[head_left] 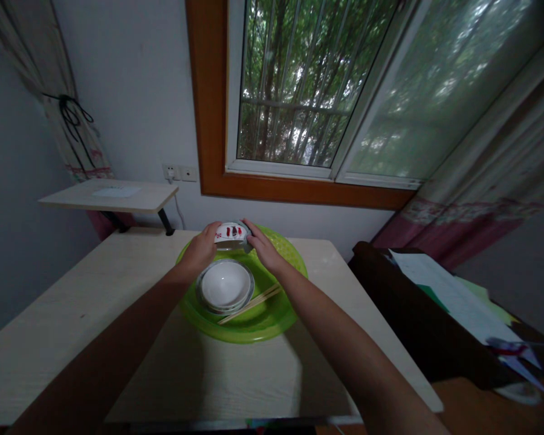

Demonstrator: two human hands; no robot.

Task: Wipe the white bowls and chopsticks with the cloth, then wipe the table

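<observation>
A white bowl with red and dark printed figures (pixel 231 232) is tilted on its side above the far part of a green basin (pixel 249 334). My left hand (pixel 202 246) grips its left edge. My right hand (pixel 263 249) closes on the opposite side, where a greyish patch shows by the fingers; I cannot tell what it is. Nearer to me in the basin, another white bowl (pixel 226 283) sits upright on stacked dishes with patterned rims. To their right lie light wooden chopsticks (pixel 251 302), slanting, partly against the dishes.
The basin stands on a pale wooden table (pixel 63 314). A small raised shelf (pixel 113 196) with a paper on it is at the back left. Behind are a wall socket (pixel 171 172) and a window (pixel 308 90). Papers (pixel 453 302) lie on dark furniture at the right.
</observation>
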